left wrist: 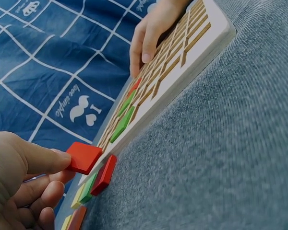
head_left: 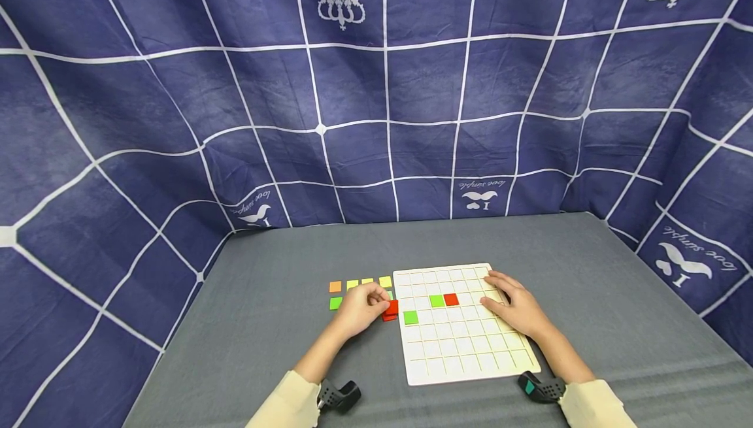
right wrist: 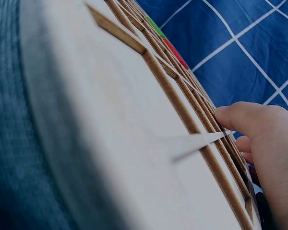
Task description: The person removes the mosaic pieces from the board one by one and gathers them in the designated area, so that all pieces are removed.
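A red square tile (left wrist: 84, 157) is pinched between the thumb and finger of the left hand (head_left: 357, 311), just off the left edge of the gridded board (head_left: 414, 372). Below it in the left wrist view another red tile (left wrist: 104, 175) lies on the cloth. The right hand (head_left: 518, 306) rests with spread, relaxed fingers on the board's right side. On the board are a green tile (head_left: 410, 317) near the left edge, and a second green tile (head_left: 436, 300) beside a red tile (head_left: 451, 299).
Left of the board, partly behind the left hand, lie an orange tile (head_left: 335, 286), a green tile (head_left: 336, 303) and several yellow tiles, one at the right end (head_left: 385, 281). A blue checked curtain (head_left: 353, 88) stands behind the grey cloth surface (head_left: 282, 271).
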{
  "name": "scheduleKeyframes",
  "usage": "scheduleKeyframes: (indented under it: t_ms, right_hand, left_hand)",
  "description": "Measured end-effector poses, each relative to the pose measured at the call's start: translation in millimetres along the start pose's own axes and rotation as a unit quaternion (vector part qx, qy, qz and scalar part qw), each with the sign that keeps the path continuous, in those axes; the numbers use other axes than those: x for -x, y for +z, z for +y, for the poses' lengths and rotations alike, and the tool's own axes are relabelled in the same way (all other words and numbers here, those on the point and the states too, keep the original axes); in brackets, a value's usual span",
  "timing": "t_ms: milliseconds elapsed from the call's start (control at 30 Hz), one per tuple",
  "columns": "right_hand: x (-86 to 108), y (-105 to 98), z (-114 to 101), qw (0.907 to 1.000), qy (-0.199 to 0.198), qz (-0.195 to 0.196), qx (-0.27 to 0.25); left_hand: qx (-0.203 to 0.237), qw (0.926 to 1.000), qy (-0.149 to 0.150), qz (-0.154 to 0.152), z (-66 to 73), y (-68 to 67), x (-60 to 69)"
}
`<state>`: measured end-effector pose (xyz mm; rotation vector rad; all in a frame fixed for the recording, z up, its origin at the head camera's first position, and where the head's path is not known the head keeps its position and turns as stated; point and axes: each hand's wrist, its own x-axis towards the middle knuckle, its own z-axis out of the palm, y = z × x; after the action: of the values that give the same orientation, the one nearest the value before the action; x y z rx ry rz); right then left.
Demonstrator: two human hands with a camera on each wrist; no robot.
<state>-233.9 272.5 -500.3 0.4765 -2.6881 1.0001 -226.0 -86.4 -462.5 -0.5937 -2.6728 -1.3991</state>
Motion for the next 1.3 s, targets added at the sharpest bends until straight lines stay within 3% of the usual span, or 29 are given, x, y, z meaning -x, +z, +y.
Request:
scheduleKeyframes:
  t_ms: [1300]
  right_hand:
    - [0.0,0,2,1.0,0.005,-0.004,0.004]
  left_hand:
    - [0.013,0.9994,-0.03,0.013,-16.7,-21.4,10.5]
